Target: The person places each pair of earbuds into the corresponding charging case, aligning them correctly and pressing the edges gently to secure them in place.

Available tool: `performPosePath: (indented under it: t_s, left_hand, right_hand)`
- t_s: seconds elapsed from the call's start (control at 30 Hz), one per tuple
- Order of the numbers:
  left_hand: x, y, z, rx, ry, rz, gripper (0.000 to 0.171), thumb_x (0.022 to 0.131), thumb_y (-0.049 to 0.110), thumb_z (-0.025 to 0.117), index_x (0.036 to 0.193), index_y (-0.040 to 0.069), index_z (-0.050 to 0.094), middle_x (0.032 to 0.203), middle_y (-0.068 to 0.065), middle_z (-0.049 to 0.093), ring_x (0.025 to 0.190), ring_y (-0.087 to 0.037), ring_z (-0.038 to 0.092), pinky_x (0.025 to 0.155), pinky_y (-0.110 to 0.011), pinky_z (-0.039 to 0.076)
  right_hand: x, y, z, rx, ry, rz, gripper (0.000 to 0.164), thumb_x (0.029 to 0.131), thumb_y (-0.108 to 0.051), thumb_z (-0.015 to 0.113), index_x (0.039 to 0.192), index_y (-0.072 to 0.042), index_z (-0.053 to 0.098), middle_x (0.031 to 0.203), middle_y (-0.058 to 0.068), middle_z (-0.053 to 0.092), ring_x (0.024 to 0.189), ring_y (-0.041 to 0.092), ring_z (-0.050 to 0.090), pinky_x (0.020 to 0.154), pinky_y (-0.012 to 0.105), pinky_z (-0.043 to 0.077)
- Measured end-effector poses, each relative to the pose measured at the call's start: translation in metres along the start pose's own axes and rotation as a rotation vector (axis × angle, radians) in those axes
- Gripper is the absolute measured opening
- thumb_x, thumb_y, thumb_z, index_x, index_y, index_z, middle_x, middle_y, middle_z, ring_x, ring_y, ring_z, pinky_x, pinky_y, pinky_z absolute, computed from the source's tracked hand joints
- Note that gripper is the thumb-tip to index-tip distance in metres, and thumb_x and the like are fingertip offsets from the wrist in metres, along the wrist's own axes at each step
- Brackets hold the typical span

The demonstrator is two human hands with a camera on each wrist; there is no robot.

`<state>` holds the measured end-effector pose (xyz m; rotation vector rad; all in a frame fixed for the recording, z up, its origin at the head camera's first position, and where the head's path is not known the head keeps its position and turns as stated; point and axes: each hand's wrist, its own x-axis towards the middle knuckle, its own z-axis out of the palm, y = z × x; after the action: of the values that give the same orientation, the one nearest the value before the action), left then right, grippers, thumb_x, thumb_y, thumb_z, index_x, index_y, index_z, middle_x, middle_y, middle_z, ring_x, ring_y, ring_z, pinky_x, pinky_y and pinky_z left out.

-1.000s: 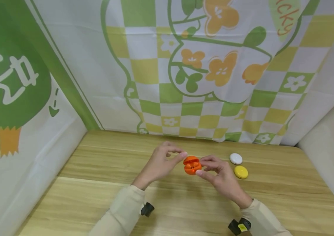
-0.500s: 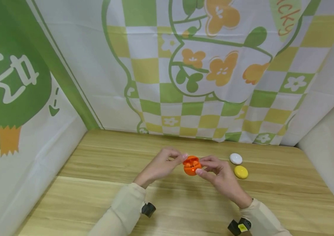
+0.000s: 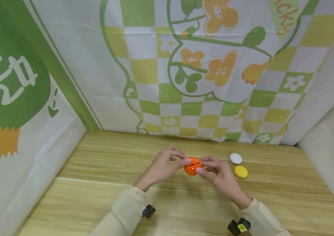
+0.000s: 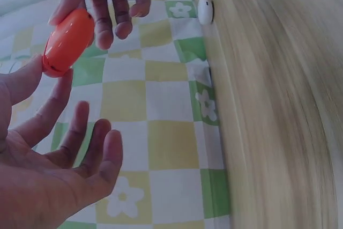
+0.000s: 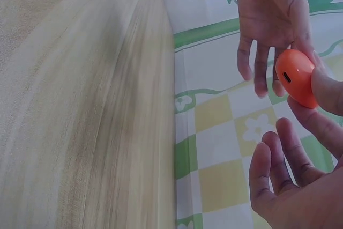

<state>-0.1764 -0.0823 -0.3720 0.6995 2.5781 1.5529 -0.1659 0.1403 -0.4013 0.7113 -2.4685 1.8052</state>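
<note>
An orange round earbud case point(image 3: 192, 169) is held above the table between both hands, its lid lowered almost onto the base with a thin dark slit left between them. My left hand point(image 3: 161, 167) pinches the lid side with thumb and forefinger. From the other side, my right hand point(image 3: 223, 179) grips the case between thumb and fingers. The left wrist view shows the glossy shell of the case point(image 4: 72, 38) edge-on, the other left fingers loosely bent below it. A dark oval port marks the case point(image 5: 300, 81) in the right wrist view. The earbuds inside are hidden.
A white round case point(image 3: 236, 158) and a yellow round case point(image 3: 241, 172) lie close together on the wooden table point(image 3: 105, 157), right of my right hand. A patterned cloth point(image 3: 190, 111) hangs behind the table's back edge.
The lid, raised earlier with the earbuds showing, has swung down nearly onto the base. My left thumb has moved slightly down and right with it; my right hand stays in place.
</note>
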Motion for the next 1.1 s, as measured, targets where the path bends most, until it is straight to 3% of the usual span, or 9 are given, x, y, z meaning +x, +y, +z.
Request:
performPosePath:
  t_s: [0.2,0.57,0.67,0.9,1.1]
  left_hand:
    - [-0.0034,0.0027,0.0052,0.085,0.047,0.069,0.026,0.089,0.038,0.063,0.091,0.014,0.069,0.109,0.002,0.053,0.106,-0.017,0.049,0.092,-0.041,0.042]
    - [-0.0073,0.0035,0.0041,0.051,-0.029,-0.005,0.027,0.087,0.042,0.065,0.097,0.017,0.069,0.118,0.002,0.050,0.109,-0.017,0.045,0.091,-0.039,0.040]
    - [-0.0081,0.0020,0.0035,0.041,-0.040,-0.015,0.026,0.088,0.042,0.063,0.096,0.017,0.068,0.117,0.003,0.049,0.109,-0.018,0.044,0.091,-0.040,0.040]
    - [-0.0087,-0.0016,0.0037,0.021,-0.079,-0.043,0.028,0.090,0.040,0.061,0.095,0.013,0.067,0.115,0.000,0.049,0.109,-0.021,0.047,0.091,-0.046,0.041]
    - [-0.0099,-0.0022,0.0070,0.009,-0.125,-0.083,0.029,0.089,0.042,0.061,0.097,0.014,0.067,0.116,-0.001,0.049,0.111,-0.023,0.046,0.092,-0.045,0.041]
  right_hand:
    - [-0.0002,-0.0015,-0.0003,0.000,0.020,0.029,0.019,0.086,-0.023,0.068,0.103,-0.015,0.073,0.105,0.004,0.062,0.101,0.021,0.057,0.083,0.035,0.051]
    - [0.0001,-0.0028,-0.0007,-0.022,0.030,0.006,0.018,0.087,-0.022,0.068,0.102,-0.014,0.073,0.106,0.003,0.061,0.101,0.020,0.056,0.081,0.035,0.051]
    - [0.0002,-0.0023,0.0002,-0.115,0.032,-0.046,0.024,0.085,-0.025,0.070,0.108,-0.017,0.070,0.107,0.000,0.060,0.100,0.018,0.056,0.080,0.036,0.052]
    - [-0.0008,-0.0022,0.0027,-0.425,0.041,-0.294,0.062,0.068,-0.031,0.084,0.124,-0.016,0.061,0.115,-0.001,0.052,0.101,0.016,0.053,0.080,0.034,0.049]
    - [-0.0035,-0.0051,0.0038,-0.556,0.045,-0.407,0.057,0.061,-0.025,0.089,0.113,-0.014,0.068,0.114,0.005,0.050,0.102,0.019,0.049,0.079,0.034,0.046]
